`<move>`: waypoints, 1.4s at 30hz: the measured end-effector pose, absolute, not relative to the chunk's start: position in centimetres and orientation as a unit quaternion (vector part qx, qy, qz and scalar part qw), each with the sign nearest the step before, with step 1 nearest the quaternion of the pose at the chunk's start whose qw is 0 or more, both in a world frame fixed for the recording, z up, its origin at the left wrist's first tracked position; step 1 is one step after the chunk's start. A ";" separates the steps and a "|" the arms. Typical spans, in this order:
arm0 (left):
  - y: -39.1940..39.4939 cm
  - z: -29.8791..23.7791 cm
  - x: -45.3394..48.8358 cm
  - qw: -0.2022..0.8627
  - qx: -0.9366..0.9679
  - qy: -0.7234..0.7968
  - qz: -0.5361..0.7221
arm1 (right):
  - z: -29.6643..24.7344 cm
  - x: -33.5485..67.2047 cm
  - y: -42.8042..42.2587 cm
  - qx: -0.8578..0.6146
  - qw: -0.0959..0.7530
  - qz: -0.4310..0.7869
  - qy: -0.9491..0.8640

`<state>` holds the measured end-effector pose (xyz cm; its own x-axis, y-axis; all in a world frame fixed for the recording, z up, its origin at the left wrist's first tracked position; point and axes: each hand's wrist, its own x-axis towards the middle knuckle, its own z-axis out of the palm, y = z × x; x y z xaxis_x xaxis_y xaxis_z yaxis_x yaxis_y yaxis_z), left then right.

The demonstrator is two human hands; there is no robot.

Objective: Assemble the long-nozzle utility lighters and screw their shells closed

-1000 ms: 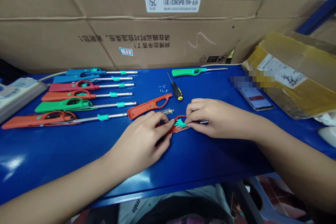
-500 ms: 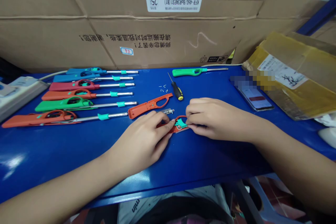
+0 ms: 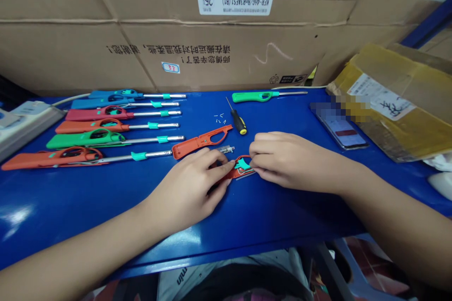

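Observation:
My left hand (image 3: 197, 181) is closed around the handle end of an opened orange lighter casing (image 3: 236, 172), resting low over the table. A teal trigger piece (image 3: 243, 164) and a thin white wire show inside the casing. At its other end my right hand (image 3: 278, 157) pinches at the casing; its fingertips hide what exactly they grip. Just beyond my left hand lies a small clear part with a metal tip (image 3: 227, 149). The other orange casing half (image 3: 203, 142), with a trigger loop, lies behind it.
Several long-nosed lighters (image 3: 95, 126) lie in a row at left. A screwdriver (image 3: 239, 121), small screws (image 3: 219, 118) and a green lighter (image 3: 254, 97) are farther back. A phone (image 3: 348, 134) and a yellow-taped package (image 3: 395, 103) sit right; a power strip (image 3: 30, 124) stands left. A cardboard box (image 3: 169, 4) walls the back.
Almost nothing differs. My right fingers have shifted very slightly at the end of the orange casing, and a thin grey strip shows a little more clearly along its near edge.

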<state>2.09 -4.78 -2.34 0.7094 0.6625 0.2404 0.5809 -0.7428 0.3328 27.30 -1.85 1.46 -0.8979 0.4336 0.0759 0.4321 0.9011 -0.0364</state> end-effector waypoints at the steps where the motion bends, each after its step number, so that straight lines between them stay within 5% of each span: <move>1: -4.8 -2.3 2.1 0.116 0.917 0.339 0.174 | 1.4 27.2 -1.8 -0.223 0.039 0.009 -0.974; 9: -4.7 -2.3 2.2 0.114 0.916 0.342 0.177 | 1.3 27.0 -2.0 -0.256 0.033 0.050 -0.965; 19: -4.4 -2.8 2.1 0.218 0.873 0.374 0.227 | 0.8 28.3 -0.4 -0.375 0.080 0.293 -0.876; 42: -3.8 -3.0 2.5 0.294 0.836 0.381 0.263 | 0.6 27.5 -0.4 -0.309 0.079 0.259 -0.912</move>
